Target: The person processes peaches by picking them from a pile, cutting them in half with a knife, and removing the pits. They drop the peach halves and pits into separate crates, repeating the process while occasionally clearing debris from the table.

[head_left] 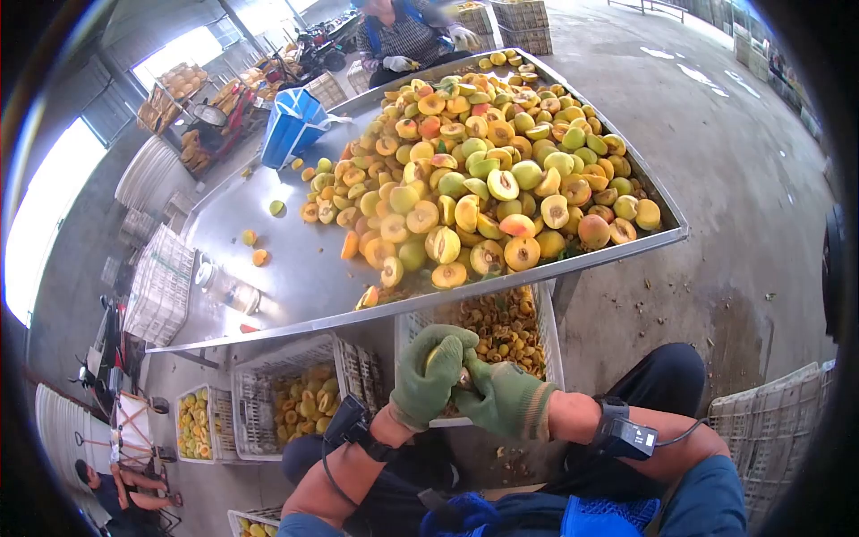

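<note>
My left hand (433,374), in a green work glove, is closed around a peach (433,355); only a small yellow-green patch shows between the fingers. Against it presses my right hand (503,397), gloved the same way, with its fingers curled. A small object seems to be at the right fingertips, but the glove hides what it is. Both hands are above a white crate (553,345) holding peach pits and scraps (506,333). Beyond them, a metal table (291,300) carries a large heap of halved and whole peaches (465,183).
Left of my legs stand a crate of peach pieces (307,398) and a smaller fruit crate (194,425). A blue-and-white bag (293,127) and a clear jar (228,288) are on the table. A co-worker (404,40) in gloves sits at the far end. Stacked crates (769,430) stand at right.
</note>
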Demonstrator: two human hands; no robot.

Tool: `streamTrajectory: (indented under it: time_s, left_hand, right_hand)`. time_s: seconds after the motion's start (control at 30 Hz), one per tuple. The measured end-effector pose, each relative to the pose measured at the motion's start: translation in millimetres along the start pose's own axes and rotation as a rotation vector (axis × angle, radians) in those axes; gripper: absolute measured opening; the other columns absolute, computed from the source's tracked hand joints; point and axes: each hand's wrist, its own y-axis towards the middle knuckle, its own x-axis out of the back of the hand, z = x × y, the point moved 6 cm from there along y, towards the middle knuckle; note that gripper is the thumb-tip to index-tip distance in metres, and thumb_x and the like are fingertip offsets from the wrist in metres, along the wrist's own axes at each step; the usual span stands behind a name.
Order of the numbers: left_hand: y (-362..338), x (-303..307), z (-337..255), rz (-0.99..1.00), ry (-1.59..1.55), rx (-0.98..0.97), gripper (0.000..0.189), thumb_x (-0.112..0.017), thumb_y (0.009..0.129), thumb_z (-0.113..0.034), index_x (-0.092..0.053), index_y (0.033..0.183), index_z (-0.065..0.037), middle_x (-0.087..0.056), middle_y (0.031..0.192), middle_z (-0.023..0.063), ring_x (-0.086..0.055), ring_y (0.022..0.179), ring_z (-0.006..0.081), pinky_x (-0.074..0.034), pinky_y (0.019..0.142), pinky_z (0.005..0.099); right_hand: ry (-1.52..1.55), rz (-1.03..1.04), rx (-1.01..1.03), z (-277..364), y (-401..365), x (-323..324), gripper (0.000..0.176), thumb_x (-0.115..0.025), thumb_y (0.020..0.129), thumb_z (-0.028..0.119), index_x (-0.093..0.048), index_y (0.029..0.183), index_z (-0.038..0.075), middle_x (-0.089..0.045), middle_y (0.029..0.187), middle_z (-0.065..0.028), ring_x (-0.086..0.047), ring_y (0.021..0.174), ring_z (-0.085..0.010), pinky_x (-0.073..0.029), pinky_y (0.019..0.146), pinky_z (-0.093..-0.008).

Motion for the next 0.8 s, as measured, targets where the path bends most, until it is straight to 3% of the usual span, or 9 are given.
streamTrajectory:
  time_s: [0.1,0.2,0.3,0.4,0.5,0.6,0.7,0.8]
  left_hand:
    - [0,5,-3,0.079,0.042,-0.033,0.022,-0.054,0.105,-0.015,-0.067,0.112,0.001,-0.069,0.089,0.0049,-0.061,0.072,0.0065,-0.051,0.065,0.0222]
    - [2,5,-8,0.12,0.1,-0.099,0.023,-0.053,0.105,-0.015,-0.067,0.114,0.001,-0.07,0.091,0.0054,-0.062,0.073,0.0069,-0.053,0.065,0.0235]
    - [1,7,-9,0.143,0.044,-0.074,0.024,-0.054,0.105,-0.015,-0.067,0.117,0.001,-0.07,0.095,0.0062,-0.064,0.081,0.0084,-0.054,0.072,0.025]
    - [-2,4,-11,0.143,-0.056,-0.066,0.025,-0.053,0.105,-0.016,-0.066,0.119,0.001,-0.07,0.1,0.0073,-0.065,0.089,0.0104,-0.055,0.08,0.0272]
    - [-9,3,-8,0.133,-0.119,-0.078,0.028,-0.053,0.106,-0.019,-0.064,0.122,0.001,-0.069,0.104,0.008,-0.065,0.095,0.0125,-0.055,0.085,0.0293]
    - [-16,1,-6,0.125,-0.175,-0.086,0.033,-0.054,0.106,-0.025,-0.062,0.125,0.0,-0.069,0.106,0.0085,-0.064,0.096,0.014,-0.055,0.086,0.0301]
    - [-21,0,-9,0.099,-0.265,-0.066,0.039,-0.055,0.106,-0.031,-0.06,0.128,0.0,-0.068,0.107,0.0095,-0.064,0.097,0.0152,-0.055,0.085,0.0308]
    - [-23,5,-14,0.048,-0.336,-0.046,0.044,-0.056,0.105,-0.036,-0.059,0.13,0.0,-0.067,0.108,0.011,-0.064,0.097,0.0159,-0.055,0.086,0.0316]
  right_hand:
    - [0.028,0.147,-0.057,3,-1,-1,0.026,-0.068,0.092,0.024,-0.065,0.108,0.003,-0.071,0.087,-0.0218,-0.071,0.083,-0.0386,-0.054,0.071,-0.0455]
    - [0.172,0.278,-0.113,16,-3,1,0.025,-0.067,0.094,0.024,-0.066,0.105,0.001,-0.072,0.087,-0.0133,-0.07,0.079,-0.0296,-0.054,0.072,-0.0409]
    - [0.382,0.313,-0.244,24,-4,4,0.026,-0.067,0.096,0.028,-0.066,0.105,0.003,-0.067,0.08,-0.0028,-0.064,0.073,-0.018,-0.052,0.066,-0.0322]
    - [0.606,0.48,-0.467,39,-12,11,0.027,-0.067,0.097,0.033,-0.066,0.105,0.007,-0.058,0.072,0.0034,-0.055,0.061,-0.0099,-0.045,0.053,-0.0258]
    - [0.743,0.673,-0.444,29,-15,4,0.024,-0.064,0.099,0.034,-0.065,0.105,0.01,-0.051,0.066,0.005,-0.047,0.052,-0.0053,-0.036,0.044,-0.0237]
    - [0.898,0.81,-0.565,31,-22,-2,0.028,-0.061,0.101,0.037,-0.065,0.104,0.01,-0.048,0.063,0.006,-0.042,0.046,-0.0054,-0.032,0.039,-0.0247]
    - [0.976,0.829,-0.554,28,-22,-10,0.032,-0.059,0.101,0.041,-0.065,0.103,0.009,-0.046,0.062,0.0061,-0.041,0.044,-0.0054,-0.031,0.039,-0.0241]
    - [0.778,0.719,-0.448,40,-13,-10,0.035,-0.058,0.101,0.043,-0.066,0.103,0.009,-0.046,0.061,0.0061,-0.039,0.042,-0.0044,-0.03,0.037,-0.0222]
